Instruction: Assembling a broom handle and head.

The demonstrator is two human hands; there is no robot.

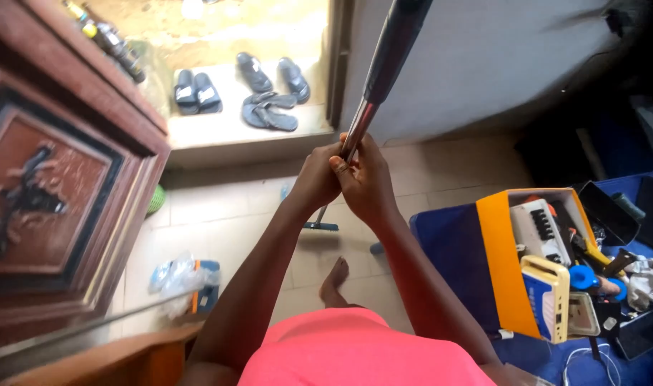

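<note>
Indoors, pale tiled floor (219, 214), open doorway, sandals (269, 113) outside, both hands (348, 175) gripping metal pole (380, 68)

Scene lit by daylight from open doorway (219, 43) at top; ground outside overexposed, washed out. Interior dimmer; upper right corner lost in deep shadow. Glare seen on metal pole (358, 121). Soft shadows cast on tiled floor (219, 214). Wide-angle bending noted at edges; near foreground slightly blurred.
</note>
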